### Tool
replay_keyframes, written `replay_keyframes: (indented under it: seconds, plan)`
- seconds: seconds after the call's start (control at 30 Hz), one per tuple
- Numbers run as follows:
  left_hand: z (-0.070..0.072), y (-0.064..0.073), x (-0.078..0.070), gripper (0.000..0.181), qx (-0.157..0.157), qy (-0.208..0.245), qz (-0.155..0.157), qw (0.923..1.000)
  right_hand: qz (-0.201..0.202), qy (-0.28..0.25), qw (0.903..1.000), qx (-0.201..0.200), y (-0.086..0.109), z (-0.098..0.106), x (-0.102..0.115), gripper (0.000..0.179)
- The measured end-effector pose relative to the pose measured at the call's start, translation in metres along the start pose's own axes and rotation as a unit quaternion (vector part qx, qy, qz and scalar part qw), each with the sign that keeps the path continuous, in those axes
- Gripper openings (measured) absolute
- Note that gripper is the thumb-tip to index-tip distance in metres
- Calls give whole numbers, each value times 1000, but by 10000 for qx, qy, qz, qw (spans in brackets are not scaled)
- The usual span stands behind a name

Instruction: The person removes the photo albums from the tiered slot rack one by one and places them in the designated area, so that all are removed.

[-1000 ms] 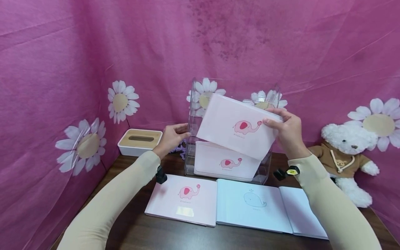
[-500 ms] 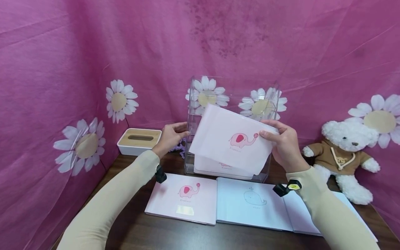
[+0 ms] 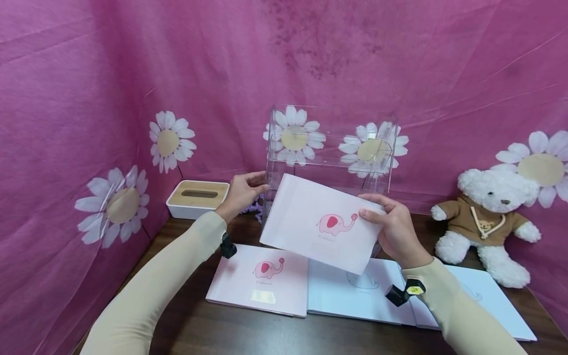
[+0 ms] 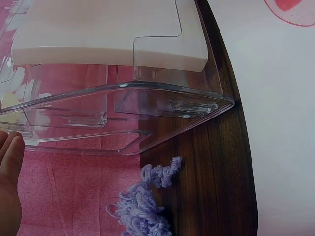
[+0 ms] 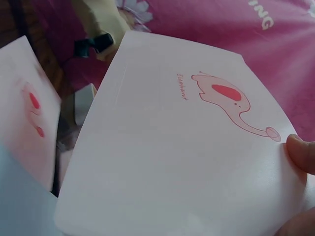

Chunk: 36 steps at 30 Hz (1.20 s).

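My right hand (image 3: 396,228) pinches a pale pink elephant book (image 3: 306,212) by its right edge, thumb on the cover. The book hangs tilted in front of a clear acrylic rack (image 3: 330,160), above the books on the table. In the right wrist view its elephant cover (image 5: 147,147) fills the middle. My left hand (image 3: 243,196) touches the rack's left side with fingers fairly straight; in the left wrist view its fingertips (image 4: 12,147) lie against the rack's clear edge. Another book (image 4: 98,32) sits inside the rack, hidden behind the held one in the head view.
On the dark wooden table (image 3: 213,335) lie a pink elephant book (image 3: 239,281), a blue whale book (image 3: 330,291) and another pale blue one (image 3: 497,296). A tissue box (image 3: 191,212) stands left, a white teddy bear (image 3: 488,227) right. Purple yarn (image 4: 142,211) lies beside the rack.
My right hand has lowered the elephant book and drawn it towards me and slightly left, now covering the book in the rack. My left hand has stayed at the rack's side.
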<state>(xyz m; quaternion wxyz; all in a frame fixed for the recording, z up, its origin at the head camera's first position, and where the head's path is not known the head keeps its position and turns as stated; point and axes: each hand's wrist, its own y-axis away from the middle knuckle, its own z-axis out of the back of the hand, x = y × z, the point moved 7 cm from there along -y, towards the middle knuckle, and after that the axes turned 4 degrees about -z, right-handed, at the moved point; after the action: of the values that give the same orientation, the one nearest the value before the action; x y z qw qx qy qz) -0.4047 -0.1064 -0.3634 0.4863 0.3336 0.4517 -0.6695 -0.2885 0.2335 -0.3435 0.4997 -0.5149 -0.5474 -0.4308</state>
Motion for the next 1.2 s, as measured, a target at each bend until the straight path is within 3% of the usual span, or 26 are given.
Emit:
replay_keyframes:
  seconds: [0.37,0.67,1.2]
  plan:
    - [1,2,-3,48,-6,81,-43,10000,-668,228,9974,123,17,-10,-33,29]
    - [1,1,-3,49,-21,58,-67,10000,-1163,637,9908,286,37,-23,-61,42]
    - [-1,0,-1,48,57,136,6,9999,-1780,316,9790,944,63,-43,-110,45]
